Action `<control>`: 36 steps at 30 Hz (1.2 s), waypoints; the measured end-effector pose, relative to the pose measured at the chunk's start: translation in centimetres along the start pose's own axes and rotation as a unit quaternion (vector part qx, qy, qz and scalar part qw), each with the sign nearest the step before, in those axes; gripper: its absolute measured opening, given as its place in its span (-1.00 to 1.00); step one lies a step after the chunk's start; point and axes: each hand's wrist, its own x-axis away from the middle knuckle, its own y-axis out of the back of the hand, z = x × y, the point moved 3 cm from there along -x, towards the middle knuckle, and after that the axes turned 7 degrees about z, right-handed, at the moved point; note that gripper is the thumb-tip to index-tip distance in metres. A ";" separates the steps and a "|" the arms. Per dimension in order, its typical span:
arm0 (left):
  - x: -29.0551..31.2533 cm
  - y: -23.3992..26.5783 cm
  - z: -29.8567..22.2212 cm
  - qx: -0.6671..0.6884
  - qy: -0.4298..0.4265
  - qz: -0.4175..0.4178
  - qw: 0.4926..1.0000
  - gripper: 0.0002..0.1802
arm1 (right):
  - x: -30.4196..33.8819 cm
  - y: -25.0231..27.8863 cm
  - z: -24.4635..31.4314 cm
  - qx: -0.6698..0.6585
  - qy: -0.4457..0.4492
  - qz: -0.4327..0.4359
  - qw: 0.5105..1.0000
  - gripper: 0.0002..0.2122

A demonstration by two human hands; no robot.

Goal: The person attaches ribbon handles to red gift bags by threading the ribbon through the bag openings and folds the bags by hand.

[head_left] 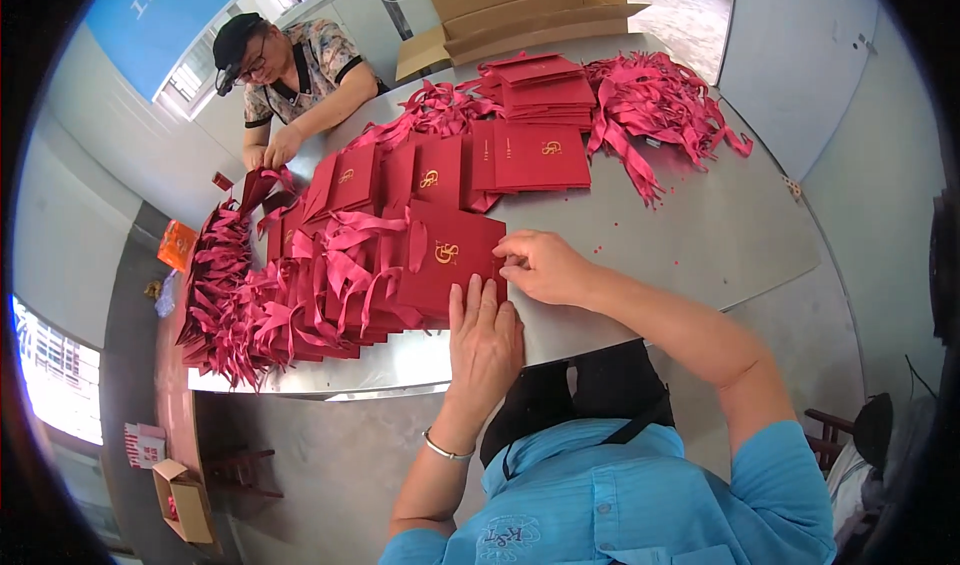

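A flat red paper gift bag with a gold emblem and pink ribbon handles lies in front of me on the metal table. My left hand rests flat with its fingers stretched out over the bag's lower right corner. At the bag's right edge, my right hand is closed, thumb and fingers pinching the edge; the fingertips are partly hidden. To the left of this bag, overlapping bags with pink ribbons form a long row. Further stacks of red bags lie beyond it.
A heap of pink ribbons lies at the far right of the table, with small red bits scattered nearby. An open cardboard box stands at the back. Across the table, a co-worker handles a red bag at the far left.
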 end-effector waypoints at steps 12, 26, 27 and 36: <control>-2.0 -0.5 -1.7 -0.028 -0.044 0.018 0.998 -0.84 | 0.5 0.4 -0.8 -0.067 -0.007 0.024 0.997 -0.73; -9.1 -4.6 -3.9 -0.125 -0.098 0.126 0.979 -0.84 | -0.4 9.2 -5.9 0.217 0.016 -0.145 0.965 -0.76; -9.8 -4.7 -4.2 -0.126 -0.095 0.122 0.980 -0.84 | -0.8 9.6 -6.0 0.220 0.020 -0.143 0.965 -0.76; -11.0 -6.7 -4.0 -0.098 -0.039 0.097 0.990 -0.87 | -4.4 11.7 -5.7 0.310 0.022 -0.253 0.916 -0.69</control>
